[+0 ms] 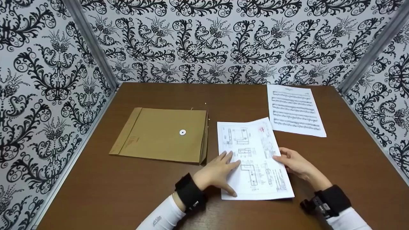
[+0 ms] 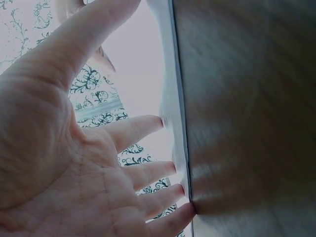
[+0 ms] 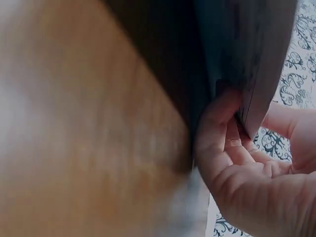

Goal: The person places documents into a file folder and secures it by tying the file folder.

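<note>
A small stack of white sheets printed with technical drawings [image 1: 255, 143] lies on the brown table, its far right corner raised a little. My left hand [image 1: 220, 172] rests on the stack's left part with its fingers spread. In the left wrist view, straight fingertips [image 2: 157, 122] touch the stack near its edge. My right hand [image 1: 297, 164] pinches the stack's right edge, thumb on top and fingers beneath. The right wrist view shows the curled fingers [image 3: 217, 128] under the bent-up sheets [image 3: 269, 54].
A brown card envelope [image 1: 163, 134] with a round white button lies to the left, its open side facing the stack. One sheet of printed music [image 1: 295, 110] lies at the far right. Patterned walls [image 1: 204, 41] enclose the table [image 1: 153, 185] at the back and sides.
</note>
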A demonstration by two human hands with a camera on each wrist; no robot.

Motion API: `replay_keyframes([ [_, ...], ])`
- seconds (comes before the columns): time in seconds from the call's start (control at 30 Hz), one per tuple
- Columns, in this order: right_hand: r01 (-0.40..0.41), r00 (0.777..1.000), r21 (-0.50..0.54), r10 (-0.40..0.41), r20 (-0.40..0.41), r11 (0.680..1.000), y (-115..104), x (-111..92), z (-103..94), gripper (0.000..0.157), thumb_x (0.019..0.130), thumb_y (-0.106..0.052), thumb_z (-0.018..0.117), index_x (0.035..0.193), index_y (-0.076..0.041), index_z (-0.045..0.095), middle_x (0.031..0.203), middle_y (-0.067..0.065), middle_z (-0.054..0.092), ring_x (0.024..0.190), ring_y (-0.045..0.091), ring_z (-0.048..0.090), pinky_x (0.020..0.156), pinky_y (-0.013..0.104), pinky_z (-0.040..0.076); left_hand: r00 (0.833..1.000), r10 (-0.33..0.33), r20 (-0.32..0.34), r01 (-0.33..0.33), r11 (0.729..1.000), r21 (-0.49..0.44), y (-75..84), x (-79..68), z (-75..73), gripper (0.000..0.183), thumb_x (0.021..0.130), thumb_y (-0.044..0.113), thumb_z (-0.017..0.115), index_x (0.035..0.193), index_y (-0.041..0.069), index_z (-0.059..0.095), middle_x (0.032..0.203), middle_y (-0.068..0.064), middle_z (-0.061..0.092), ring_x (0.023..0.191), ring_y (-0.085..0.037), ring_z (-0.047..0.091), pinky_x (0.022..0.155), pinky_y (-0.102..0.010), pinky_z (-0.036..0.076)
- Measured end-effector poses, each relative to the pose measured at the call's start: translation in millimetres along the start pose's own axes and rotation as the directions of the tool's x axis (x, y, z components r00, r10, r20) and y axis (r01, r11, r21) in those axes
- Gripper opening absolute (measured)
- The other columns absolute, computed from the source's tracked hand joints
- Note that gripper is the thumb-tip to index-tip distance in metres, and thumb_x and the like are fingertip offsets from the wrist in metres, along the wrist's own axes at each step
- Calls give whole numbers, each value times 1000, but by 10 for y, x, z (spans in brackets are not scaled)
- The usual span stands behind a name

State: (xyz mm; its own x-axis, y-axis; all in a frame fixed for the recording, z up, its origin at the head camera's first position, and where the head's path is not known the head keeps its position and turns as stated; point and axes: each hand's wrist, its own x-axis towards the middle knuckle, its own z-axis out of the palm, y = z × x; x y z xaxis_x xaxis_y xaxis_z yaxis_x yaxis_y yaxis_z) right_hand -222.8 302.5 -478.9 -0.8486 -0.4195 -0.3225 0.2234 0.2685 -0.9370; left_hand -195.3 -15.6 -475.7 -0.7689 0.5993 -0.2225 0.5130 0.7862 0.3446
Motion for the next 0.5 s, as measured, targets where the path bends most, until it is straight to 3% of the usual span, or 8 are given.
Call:
replay_keyframes([
  [0.37, 25, 999, -88, -27, -30, 996, -7, 6, 32, 66, 107, -18, 52, 155, 13, 19, 92, -2, 77, 77, 11, 77, 66, 28, 62, 1000, 3, -6, -3, 1000, -2, 0, -8, -13, 112, 67, 56, 91, 160, 24, 37, 171, -16, 23, 160, -38, 21, 129, -49, 27],
  [0.5, 47, 999, -68, -48, -17, 997, -25, -16, 23, 67, 107, -16, 53, 154, 15, 17, 94, -2, 78, 78, 11, 77, 68, 27, 63, 1000, 3, 5, -3, 1000, 0, 11, -14, -12, 112, 68, 55, 91, 160, 24, 36, 171, -16, 22, 160, -38, 20, 129, -49, 26],
])
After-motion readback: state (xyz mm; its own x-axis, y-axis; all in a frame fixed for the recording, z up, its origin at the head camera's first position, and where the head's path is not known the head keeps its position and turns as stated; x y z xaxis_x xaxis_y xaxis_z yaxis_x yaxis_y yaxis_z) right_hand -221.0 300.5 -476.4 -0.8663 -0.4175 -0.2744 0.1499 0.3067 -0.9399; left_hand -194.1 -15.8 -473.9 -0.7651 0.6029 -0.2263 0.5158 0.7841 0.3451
